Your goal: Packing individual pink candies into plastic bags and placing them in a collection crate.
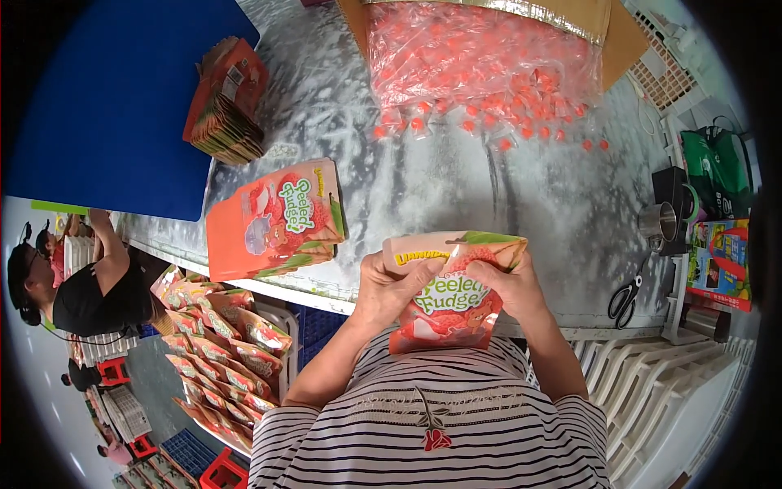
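Red candy pouch point(450, 314): my left hand point(388, 287) and right hand point(516, 285) are gripping its upper part, apparently sealing; next likely needing even pressing.

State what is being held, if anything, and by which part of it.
A red-and-pink, roughly rectangular, plastic-looking pouch, held near its top edge: left grip at its left side, right grip at its right, both thumbs on the front.
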`<state>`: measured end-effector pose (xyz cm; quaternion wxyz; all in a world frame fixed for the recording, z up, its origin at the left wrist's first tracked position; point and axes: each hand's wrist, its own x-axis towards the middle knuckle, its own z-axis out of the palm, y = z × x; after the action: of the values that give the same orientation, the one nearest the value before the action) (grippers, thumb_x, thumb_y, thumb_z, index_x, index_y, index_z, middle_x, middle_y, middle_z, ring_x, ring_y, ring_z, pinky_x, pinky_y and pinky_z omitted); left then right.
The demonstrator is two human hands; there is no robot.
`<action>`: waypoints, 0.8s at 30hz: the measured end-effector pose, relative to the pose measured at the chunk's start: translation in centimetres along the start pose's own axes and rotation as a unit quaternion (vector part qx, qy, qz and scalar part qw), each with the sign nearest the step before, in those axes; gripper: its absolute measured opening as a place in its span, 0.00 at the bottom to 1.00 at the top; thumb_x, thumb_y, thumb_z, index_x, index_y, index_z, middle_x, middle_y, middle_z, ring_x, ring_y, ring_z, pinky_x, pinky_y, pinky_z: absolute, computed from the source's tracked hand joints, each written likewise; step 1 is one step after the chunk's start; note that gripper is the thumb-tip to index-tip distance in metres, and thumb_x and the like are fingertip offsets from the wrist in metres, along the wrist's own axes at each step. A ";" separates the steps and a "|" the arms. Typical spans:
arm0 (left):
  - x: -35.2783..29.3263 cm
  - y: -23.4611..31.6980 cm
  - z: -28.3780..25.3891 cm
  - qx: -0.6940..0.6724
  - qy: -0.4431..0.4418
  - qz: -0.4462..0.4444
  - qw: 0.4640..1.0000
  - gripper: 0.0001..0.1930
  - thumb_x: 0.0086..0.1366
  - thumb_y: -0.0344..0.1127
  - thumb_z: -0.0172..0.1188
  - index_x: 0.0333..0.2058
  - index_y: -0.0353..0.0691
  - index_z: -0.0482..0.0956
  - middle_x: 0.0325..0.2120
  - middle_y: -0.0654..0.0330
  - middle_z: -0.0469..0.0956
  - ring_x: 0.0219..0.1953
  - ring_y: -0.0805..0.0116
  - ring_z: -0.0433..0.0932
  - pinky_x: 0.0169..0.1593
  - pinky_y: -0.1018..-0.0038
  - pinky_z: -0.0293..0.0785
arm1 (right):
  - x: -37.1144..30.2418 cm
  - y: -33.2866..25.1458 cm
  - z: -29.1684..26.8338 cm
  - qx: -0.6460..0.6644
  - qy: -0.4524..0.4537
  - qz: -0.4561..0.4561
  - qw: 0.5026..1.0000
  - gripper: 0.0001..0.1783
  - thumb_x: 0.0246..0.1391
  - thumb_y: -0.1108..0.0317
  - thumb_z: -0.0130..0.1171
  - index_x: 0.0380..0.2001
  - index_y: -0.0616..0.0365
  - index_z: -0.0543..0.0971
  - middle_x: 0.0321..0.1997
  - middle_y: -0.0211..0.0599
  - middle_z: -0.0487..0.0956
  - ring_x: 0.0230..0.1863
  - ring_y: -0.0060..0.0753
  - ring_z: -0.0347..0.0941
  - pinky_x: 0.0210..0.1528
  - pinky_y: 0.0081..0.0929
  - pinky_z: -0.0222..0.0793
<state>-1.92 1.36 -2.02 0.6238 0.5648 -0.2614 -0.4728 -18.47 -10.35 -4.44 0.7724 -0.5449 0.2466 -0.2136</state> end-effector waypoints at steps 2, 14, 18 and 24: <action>0.0 -0.2 -0.1 0.007 0.002 0.021 1.000 0.09 0.60 0.30 0.66 0.37 0.32 0.82 0.30 0.63 0.82 0.31 0.81 0.76 0.35 0.82 0.73 | 0.0 -0.5 0.6 -0.012 0.013 0.000 1.000 0.12 0.54 0.78 0.57 0.43 0.69 0.79 0.39 0.38 0.82 0.36 0.21 0.78 0.40 0.20 0.75; -0.1 -1.0 -0.8 0.058 0.030 0.044 0.997 0.12 0.68 0.36 0.57 0.40 0.31 0.81 0.26 0.67 0.80 0.27 0.85 0.72 0.31 0.84 0.70 | 0.3 -0.4 0.9 -0.002 0.059 0.006 0.998 0.10 0.57 0.74 0.55 0.39 0.70 0.80 0.33 0.36 0.83 0.32 0.19 0.78 0.35 0.17 0.74; 0.2 -1.1 -1.2 0.097 0.039 0.064 0.992 0.13 0.69 0.38 0.55 0.40 0.32 0.81 0.26 0.69 0.79 0.28 0.86 0.70 0.31 0.83 0.69 | 0.2 0.6 -0.4 -0.041 0.060 -0.021 0.997 0.12 0.61 0.72 0.52 0.40 0.71 0.79 0.33 0.35 0.83 0.32 0.19 0.77 0.35 0.17 0.73; 0.8 -1.0 -0.7 0.079 0.049 0.031 0.995 0.13 0.70 0.38 0.54 0.41 0.32 0.79 0.22 0.70 0.76 0.25 0.85 0.69 0.28 0.83 0.67 | 0.1 0.6 0.2 -0.050 0.107 -0.052 0.992 0.13 0.62 0.70 0.52 0.44 0.69 0.77 0.36 0.36 0.81 0.35 0.19 0.76 0.37 0.17 0.72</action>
<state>-1.28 1.12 -3.32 0.6040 0.6264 -0.2840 -0.4027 -18.28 -10.09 -4.99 0.7016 -0.5688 0.3090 -0.2979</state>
